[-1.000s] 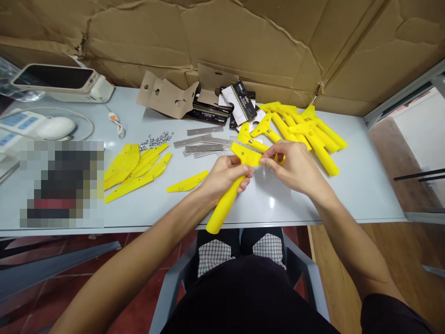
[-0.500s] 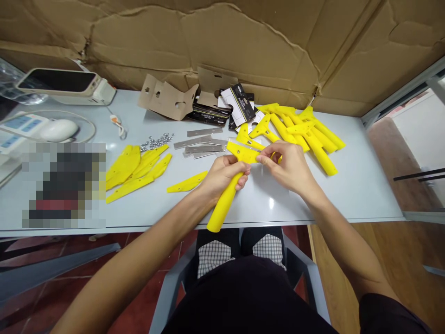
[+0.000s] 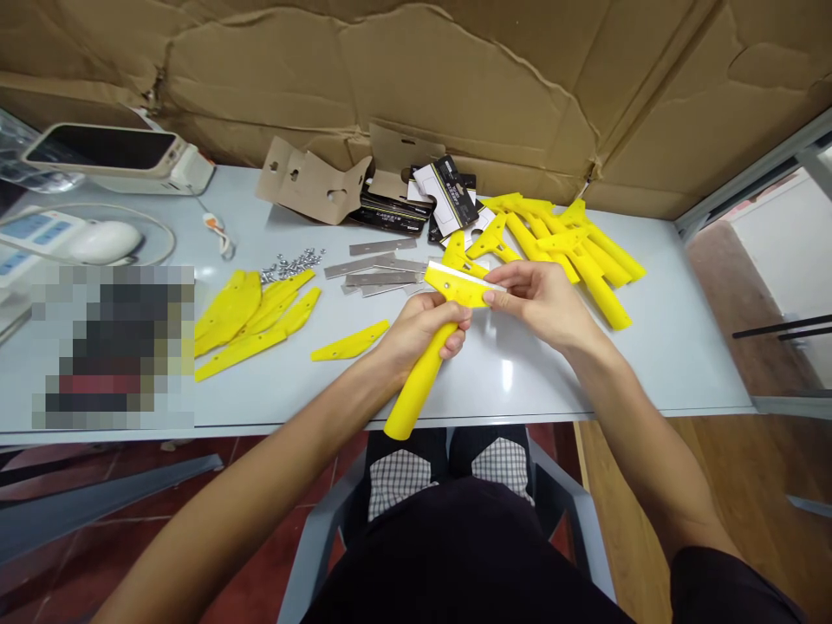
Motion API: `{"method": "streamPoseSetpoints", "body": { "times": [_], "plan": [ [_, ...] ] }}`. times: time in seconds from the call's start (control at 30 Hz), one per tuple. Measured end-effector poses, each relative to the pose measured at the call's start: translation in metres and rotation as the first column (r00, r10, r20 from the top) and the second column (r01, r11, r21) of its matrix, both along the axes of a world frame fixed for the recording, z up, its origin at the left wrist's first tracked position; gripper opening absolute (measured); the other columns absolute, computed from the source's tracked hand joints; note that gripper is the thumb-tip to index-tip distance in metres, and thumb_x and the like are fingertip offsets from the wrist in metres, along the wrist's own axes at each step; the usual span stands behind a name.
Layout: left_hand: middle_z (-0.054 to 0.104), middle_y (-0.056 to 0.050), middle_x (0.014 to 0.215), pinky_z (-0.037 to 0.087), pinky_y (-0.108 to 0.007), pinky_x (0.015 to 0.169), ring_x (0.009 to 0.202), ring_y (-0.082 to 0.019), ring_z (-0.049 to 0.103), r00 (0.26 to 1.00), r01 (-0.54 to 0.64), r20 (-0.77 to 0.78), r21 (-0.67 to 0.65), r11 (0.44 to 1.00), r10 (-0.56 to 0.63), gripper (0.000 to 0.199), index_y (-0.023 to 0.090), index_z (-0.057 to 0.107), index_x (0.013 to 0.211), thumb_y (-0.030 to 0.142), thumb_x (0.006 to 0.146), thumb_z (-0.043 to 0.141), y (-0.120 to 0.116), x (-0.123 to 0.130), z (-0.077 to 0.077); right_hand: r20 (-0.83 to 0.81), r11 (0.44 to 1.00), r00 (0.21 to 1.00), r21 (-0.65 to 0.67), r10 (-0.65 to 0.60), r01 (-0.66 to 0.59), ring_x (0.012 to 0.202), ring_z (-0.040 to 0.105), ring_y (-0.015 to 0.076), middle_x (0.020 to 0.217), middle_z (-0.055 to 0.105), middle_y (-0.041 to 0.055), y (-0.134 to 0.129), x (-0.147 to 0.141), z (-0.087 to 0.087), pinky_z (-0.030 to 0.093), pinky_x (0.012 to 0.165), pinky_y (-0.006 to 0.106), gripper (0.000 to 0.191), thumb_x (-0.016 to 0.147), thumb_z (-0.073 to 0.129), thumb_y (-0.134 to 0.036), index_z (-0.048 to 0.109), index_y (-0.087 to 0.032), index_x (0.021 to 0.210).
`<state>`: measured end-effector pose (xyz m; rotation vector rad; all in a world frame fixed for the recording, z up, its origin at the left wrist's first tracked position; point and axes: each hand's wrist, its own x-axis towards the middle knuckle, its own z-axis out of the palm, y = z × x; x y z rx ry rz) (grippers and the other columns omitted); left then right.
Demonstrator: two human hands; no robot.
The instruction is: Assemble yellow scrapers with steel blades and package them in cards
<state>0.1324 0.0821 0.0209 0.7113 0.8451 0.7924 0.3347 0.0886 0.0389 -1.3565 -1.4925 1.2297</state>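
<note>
My left hand (image 3: 434,328) is wrapped round the neck of a yellow scraper (image 3: 416,381), its handle slanting down toward the table's front edge. A thin metal blade (image 3: 463,273) lies along the far edge of the scraper's head. At the right end of that head, my right hand (image 3: 536,299) pinches with thumb and fingers; the fingertips behind it are partly hidden. One small screw or hole shows in the head. Loose blades (image 3: 380,273) lie just beyond my left hand, and a single yellow cover plate (image 3: 351,341) is to its left.
Yellow scraper handles (image 3: 585,251) are piled at the right. More cover plates (image 3: 253,316) and small screws (image 3: 292,263) lie on the left. Opened blade boxes (image 3: 390,208) stand against the cardboard wall (image 3: 455,87). A phone-like device (image 3: 107,149) and a power strip (image 3: 45,238) occupy the far left.
The blade now shows along the scraper head's far edge. My right thumb and fingers have shifted slightly and spread along the head's right end. The left hand keeps its grip.
</note>
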Motion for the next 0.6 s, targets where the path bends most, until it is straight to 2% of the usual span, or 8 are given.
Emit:
{"method": "streamPoseSetpoints", "body": {
  "times": [0.27, 0.6],
  "plan": [
    [0.059, 0.001, 0.057, 0.029, -0.02, 0.035, 0.04, -0.007, 0.047, 1.0, 0.01, -0.001, -0.021, 1.0, -0.01, 0.02, 0.016, 0.062, 0.078, 0.021, 0.071, 0.08, 0.001, 0.0, 0.002, -0.024, 1.0, 0.999, -0.008, -0.026, 0.025, 0.075, 0.068, 0.0174, 0.093, 0.079, 0.0057, 0.0, -0.001, 0.0, 0.058, 0.071, 0.035, 0.04, 0.071, 0.096, -0.042, 0.081, -0.017, 0.099],
    [0.059, 0.002, 0.058, 0.032, -0.019, 0.036, 0.04, -0.005, 0.046, 0.999, 0.035, 0.033, 0.014, 0.999, -0.035, 0.024, 0.015, 0.06, 0.072, 0.02, 0.066, 0.084, -0.003, 0.0, 0.004, -0.081, 0.999, 0.996, -0.037, 0.035, -0.038, 0.077, 0.07, 0.0181, 0.086, 0.078, 0.0051, -0.003, 0.005, 0.008, 0.059, 0.074, 0.036, 0.036, 0.08, 0.09, -0.043, 0.08, -0.016, 0.102]
  ]
}}
